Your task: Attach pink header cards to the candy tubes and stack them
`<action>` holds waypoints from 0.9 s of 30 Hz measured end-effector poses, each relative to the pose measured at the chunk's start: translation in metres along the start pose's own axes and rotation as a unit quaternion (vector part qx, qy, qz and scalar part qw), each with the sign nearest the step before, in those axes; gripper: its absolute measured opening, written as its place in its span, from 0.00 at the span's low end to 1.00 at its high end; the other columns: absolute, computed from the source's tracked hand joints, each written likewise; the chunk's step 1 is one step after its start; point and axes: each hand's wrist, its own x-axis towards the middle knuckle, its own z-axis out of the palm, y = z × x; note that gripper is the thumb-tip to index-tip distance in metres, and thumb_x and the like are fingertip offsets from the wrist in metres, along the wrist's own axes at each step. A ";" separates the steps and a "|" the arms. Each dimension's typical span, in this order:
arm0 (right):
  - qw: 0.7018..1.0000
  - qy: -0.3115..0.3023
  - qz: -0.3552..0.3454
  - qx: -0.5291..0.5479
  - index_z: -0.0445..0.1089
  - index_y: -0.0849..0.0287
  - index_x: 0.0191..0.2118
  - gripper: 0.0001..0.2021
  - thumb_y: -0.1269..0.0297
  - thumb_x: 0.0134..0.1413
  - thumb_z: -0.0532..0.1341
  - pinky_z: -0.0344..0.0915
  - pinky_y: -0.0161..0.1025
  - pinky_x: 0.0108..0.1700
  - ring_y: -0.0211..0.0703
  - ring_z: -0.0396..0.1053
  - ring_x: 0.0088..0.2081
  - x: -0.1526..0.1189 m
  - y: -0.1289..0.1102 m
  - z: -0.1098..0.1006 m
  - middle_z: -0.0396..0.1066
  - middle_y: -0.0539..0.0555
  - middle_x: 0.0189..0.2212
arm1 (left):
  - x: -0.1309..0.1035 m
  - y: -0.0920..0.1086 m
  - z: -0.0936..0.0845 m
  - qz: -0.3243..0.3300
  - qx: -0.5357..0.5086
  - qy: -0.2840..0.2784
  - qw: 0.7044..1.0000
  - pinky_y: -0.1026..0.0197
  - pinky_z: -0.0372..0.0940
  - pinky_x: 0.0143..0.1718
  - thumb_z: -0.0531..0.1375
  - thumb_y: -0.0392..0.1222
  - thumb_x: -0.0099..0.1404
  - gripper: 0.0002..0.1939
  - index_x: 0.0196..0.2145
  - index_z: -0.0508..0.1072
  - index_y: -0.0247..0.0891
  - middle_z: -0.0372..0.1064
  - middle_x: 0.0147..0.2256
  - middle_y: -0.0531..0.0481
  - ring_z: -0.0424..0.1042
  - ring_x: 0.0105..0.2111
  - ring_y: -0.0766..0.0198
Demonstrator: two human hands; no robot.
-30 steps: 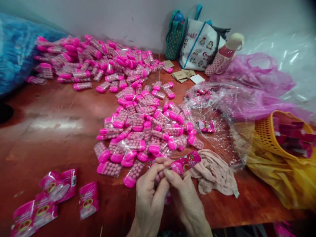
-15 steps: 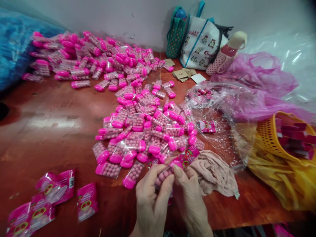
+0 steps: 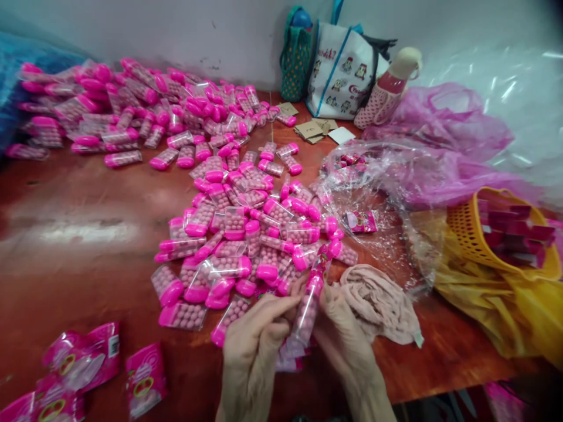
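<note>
Between my hands is a clear candy container [image 3: 307,316] filled with pink balls, turned edge-on and slanting up to the right. A printed pink wrapper [image 3: 324,258] sits on its far end. My left hand [image 3: 255,346] is closed, its fingertips pressed on the container's left side. From the right, my right hand [image 3: 345,334] grips the same container, its fingers partly hidden behind it. Just beyond lies a pile of similar containers [image 3: 235,223] with bright pink caps. Below my hands, a few pink printed packets [image 3: 290,354] lie partly covered on the table.
Wrapped packs [image 3: 145,378] lie front left. A crumpled cloth [image 3: 380,302] rests right of my hands, near a clear plastic bag [image 3: 387,234]. A yellow basket [image 3: 468,228] of pink packets stands at right. Bags [image 3: 345,76] and a bottle [image 3: 391,88] stand against the wall.
My hands have turned the container from a flat, slanted view to a more upright, edge-on one. The left fingers have shifted along it. The whole view has swung slightly right.
</note>
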 end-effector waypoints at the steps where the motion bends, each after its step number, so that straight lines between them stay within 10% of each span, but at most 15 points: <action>1: 1.000 -0.008 0.012 -0.011 0.72 0.61 0.23 0.12 0.57 0.44 0.67 0.68 0.36 0.28 0.37 0.66 0.20 0.001 -0.001 -0.002 0.67 0.49 0.16 | 0.004 0.001 -0.003 0.007 0.024 0.005 1.000 0.66 0.67 0.31 0.58 0.40 0.61 0.09 0.37 0.78 0.43 0.76 0.31 0.52 0.73 0.30 0.63; 20: 0.982 -0.006 0.131 -0.135 0.70 0.65 0.24 0.13 0.59 0.49 0.64 0.61 0.26 0.16 0.30 0.64 0.14 0.002 -0.008 -0.012 0.69 0.48 0.16 | 0.046 -0.003 -0.032 0.058 0.202 -0.293 0.933 0.65 0.60 0.26 0.54 0.32 0.62 0.09 0.29 0.73 0.36 0.67 0.23 0.51 0.66 0.24 0.66; 27: 0.981 -0.001 0.083 -0.178 0.71 0.63 0.27 0.11 0.59 0.49 0.64 0.62 0.27 0.20 0.31 0.65 0.18 0.004 -0.005 -0.010 0.70 0.48 0.18 | 0.039 -0.014 -0.019 -0.046 0.091 -0.128 0.986 0.65 0.60 0.25 0.56 0.34 0.60 0.07 0.26 0.74 0.36 0.67 0.23 0.51 0.65 0.23 0.66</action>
